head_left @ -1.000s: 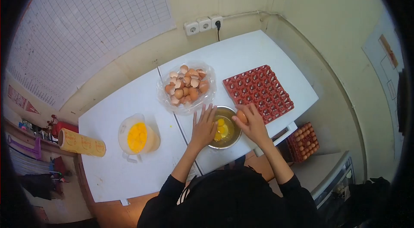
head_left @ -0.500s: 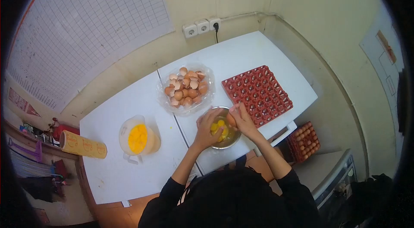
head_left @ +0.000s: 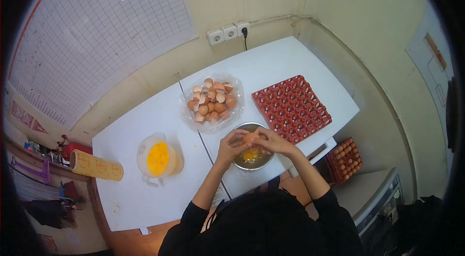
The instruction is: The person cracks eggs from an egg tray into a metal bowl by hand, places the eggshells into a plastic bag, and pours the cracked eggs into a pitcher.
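Note:
Both my left hand (head_left: 232, 146) and my right hand (head_left: 271, 142) are closed around one brown egg (head_left: 250, 137), held over a round metal bowl (head_left: 252, 166). Yellow yolks and clear egg white lie in the bowl, partly covered by my hands. Whether the shell is cracked is hard to make out. Beyond my left hand sits a clear plastic bag (head_left: 190, 119) heaped with broken eggshells (head_left: 213, 101). To the right of the bowl, close to my right hand, is a red egg tray (head_left: 293, 106) with no eggs visible in its cups.
A clear measuring jug (head_left: 177, 161) of yolks stands on the white table (head_left: 131, 207) at left. By the table's left edge is a yellow roll (head_left: 97, 165). Below the right side, another tray holds several brown eggs (head_left: 346, 159). Wall sockets (head_left: 228, 32) with a plugged cord sit behind.
The egg has moved from my right hand at the bowl's right side to between both hands above the bowl. My left hand's fingers have lifted from the bowl onto the egg.

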Tool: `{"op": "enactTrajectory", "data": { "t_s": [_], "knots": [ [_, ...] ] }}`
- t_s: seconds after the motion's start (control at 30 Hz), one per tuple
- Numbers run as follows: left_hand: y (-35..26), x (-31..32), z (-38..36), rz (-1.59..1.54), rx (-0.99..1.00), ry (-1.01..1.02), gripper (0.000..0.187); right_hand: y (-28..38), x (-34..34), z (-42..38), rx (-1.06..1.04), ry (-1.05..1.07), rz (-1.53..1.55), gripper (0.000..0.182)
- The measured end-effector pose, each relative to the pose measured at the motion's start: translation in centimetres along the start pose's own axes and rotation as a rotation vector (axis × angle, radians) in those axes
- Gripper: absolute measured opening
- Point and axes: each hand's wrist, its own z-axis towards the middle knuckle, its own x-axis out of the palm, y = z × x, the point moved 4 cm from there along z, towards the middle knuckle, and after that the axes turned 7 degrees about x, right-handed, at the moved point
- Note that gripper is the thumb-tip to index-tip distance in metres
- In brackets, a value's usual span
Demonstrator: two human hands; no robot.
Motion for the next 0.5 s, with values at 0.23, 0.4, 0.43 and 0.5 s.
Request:
{"op": "enactTrajectory", "data": {
  "t_s": [0.23,0.4,0.43,0.5],
  "knots": [
    [-0.7,0.9,-0.6,0.062,0.007,0.014,0.041,0.5,-0.4,-0.8,-0.144,-0.151,-0.194,0.024],
    [0.2,0.9,-0.7,-0.033,-0.025,0.031,0.04,1.6,-0.3,-1.6,-0.161,-0.166,-0.352,0.031],
    [0.3,1.0,-0.7,-0.036,-0.023,0.027,0.039,1.5,-0.3,-1.7,-0.175,-0.154,-0.376,0.033],
    [0.4,1.2,-0.8,-0.036,-0.027,0.028,0.038,1.4,-0.4,-1.6,-0.182,-0.176,-0.396,0.033]
  ]
}}
